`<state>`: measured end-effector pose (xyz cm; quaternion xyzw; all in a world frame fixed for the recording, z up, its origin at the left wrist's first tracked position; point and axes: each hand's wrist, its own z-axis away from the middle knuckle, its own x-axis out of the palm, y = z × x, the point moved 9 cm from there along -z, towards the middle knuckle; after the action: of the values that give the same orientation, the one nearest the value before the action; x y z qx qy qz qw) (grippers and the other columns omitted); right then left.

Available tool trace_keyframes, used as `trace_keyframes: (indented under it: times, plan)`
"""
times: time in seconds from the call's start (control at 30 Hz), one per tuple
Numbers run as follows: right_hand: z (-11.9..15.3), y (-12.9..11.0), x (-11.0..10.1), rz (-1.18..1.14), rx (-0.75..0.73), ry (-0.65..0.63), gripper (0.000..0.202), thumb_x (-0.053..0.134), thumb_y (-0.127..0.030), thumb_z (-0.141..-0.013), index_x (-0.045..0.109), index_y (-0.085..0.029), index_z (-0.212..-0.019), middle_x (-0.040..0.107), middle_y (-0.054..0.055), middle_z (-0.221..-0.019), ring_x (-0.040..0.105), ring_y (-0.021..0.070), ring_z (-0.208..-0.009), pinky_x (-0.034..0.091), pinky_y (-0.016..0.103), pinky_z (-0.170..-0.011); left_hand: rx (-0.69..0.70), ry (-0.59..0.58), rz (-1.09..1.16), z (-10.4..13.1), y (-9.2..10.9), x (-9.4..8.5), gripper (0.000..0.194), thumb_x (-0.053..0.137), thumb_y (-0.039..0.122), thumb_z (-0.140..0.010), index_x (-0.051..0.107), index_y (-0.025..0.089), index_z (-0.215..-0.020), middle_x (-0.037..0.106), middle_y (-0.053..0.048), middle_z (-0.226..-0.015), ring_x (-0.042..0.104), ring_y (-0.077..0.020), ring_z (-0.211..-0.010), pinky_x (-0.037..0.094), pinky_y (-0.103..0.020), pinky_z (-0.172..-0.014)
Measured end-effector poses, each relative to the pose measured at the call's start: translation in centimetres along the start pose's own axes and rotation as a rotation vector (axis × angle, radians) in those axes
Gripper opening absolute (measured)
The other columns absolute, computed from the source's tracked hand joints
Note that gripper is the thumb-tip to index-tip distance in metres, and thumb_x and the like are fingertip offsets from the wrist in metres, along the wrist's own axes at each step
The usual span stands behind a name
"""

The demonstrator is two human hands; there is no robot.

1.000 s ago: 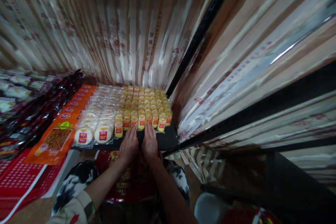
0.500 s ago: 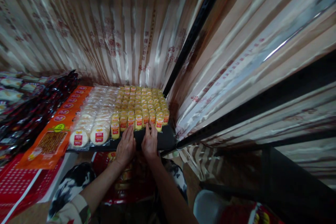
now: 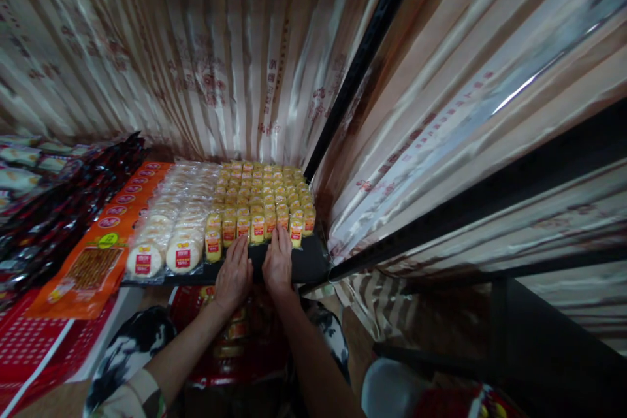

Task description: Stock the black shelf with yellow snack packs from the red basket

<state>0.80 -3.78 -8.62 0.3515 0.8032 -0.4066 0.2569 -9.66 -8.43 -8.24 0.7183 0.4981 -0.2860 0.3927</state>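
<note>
Small yellow packaged cakes (image 3: pixel 257 229) with red-and-white labels stand upright in close rows on a dark shelf (image 3: pixel 311 261). My left hand (image 3: pixel 234 276) lies at the shelf's front edge, its fingers stretched forward to the bottom of the front row. Beside it, my right hand (image 3: pixel 277 264) reaches the same row further right, fingertips against the cakes. Both hands have straight fingers and do not wrap round any packet. Left of the cakes are rows of round white wrapped crackers (image 3: pixel 184 253).
An orange snack bag (image 3: pixel 93 264) overhangs the shelf edge, with dark packets (image 3: pixel 59 209) further left. Below are a red basket (image 3: pixel 230 375) of yellow packets and another red basket (image 3: pixel 44 346). A black post (image 3: pixel 355 72) and printed curtains (image 3: pixel 220 46) border the shelf.
My right hand has shifted very slightly, and its fingers now lie closer together against the front row. The left hand stays nearly in place. The view has moved a little.
</note>
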Motion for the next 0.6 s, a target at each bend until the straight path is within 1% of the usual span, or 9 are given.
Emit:
trace_keyframes:
  times: [0.1,0.23,0.37,0.47,0.53,0.6]
  plan:
    - [0.0,-0.1,0.2,0.003,-0.003,-0.004,0.055,0.031,-0.006,-0.082,0.037,-0.006,-0.136,0.038,0.017,-0.14,0.025,0.0235,-0.134,0.034,0.046,-0.105,-0.01,-0.001,-0.023,0.0,-0.1,0.2,0.047,0.039,0.014,-0.085,0.04,0.005,-0.131,0.044,-0.016,-0.135,0.036,-0.0262,-0.129,0.042,-0.042,-0.101]
    - [-0.1,0.1,0.6,0.006,-0.003,-0.013,0.053,0.031,-0.007,-0.083,0.038,-0.006,-0.136,0.039,0.017,-0.139,0.027,0.0234,-0.133,0.036,0.045,-0.104,-0.003,-0.039,-0.052,-0.1,0.0,0.7,0.046,0.038,0.014,-0.085,0.041,0.003,-0.13,0.044,-0.017,-0.136,0.036,-0.0261,-0.129,0.04,-0.04,-0.102]
    - [-0.2,-0.1,0.1,-0.018,-0.046,0.024,0.048,0.029,-0.01,-0.087,0.041,-0.008,-0.134,0.039,0.017,-0.139,0.027,0.0228,-0.133,0.036,0.047,-0.103,-0.005,-0.067,-0.069,-0.2,-0.1,0.9,0.047,0.036,0.012,-0.084,0.041,0.003,-0.131,0.043,-0.016,-0.137,0.035,-0.0255,-0.13,0.04,-0.04,-0.103]
    - [-0.2,-0.6,-0.7,-0.055,-0.091,0.067,0.045,0.028,-0.014,-0.09,0.044,-0.012,-0.132,0.041,0.016,-0.137,0.029,0.0221,-0.132,0.036,0.048,-0.103,0.025,-0.037,-0.063,-0.2,-0.1,0.7,0.048,0.034,0.01,-0.084,0.041,0.003,-0.131,0.043,-0.016,-0.137,0.034,-0.0244,-0.131,0.04,-0.039,-0.103]
    - [-0.1,-1.0,-1.0,-0.065,-0.114,0.062,0.043,0.028,-0.015,-0.091,0.046,-0.014,-0.131,0.042,0.015,-0.137,0.03,0.0212,-0.131,0.036,0.047,-0.103,0.049,-0.009,-0.059,-0.1,0.0,0.5,0.045,0.034,0.009,-0.084,0.045,0.003,-0.128,0.044,-0.017,-0.136,0.033,-0.0245,-0.132,0.041,-0.039,-0.102]
    - [-0.1,-1.6,-1.1,-0.053,-0.12,0.043,0.042,0.028,-0.017,-0.092,0.048,-0.015,-0.13,0.042,0.013,-0.137,0.03,0.0209,-0.131,0.035,0.046,-0.103,0.065,0.027,-0.059,0.1,0.2,-0.1,0.043,0.034,0.008,-0.084,0.049,0.005,-0.124,0.045,-0.016,-0.135,0.032,-0.025,-0.132,0.04,-0.04,-0.102]
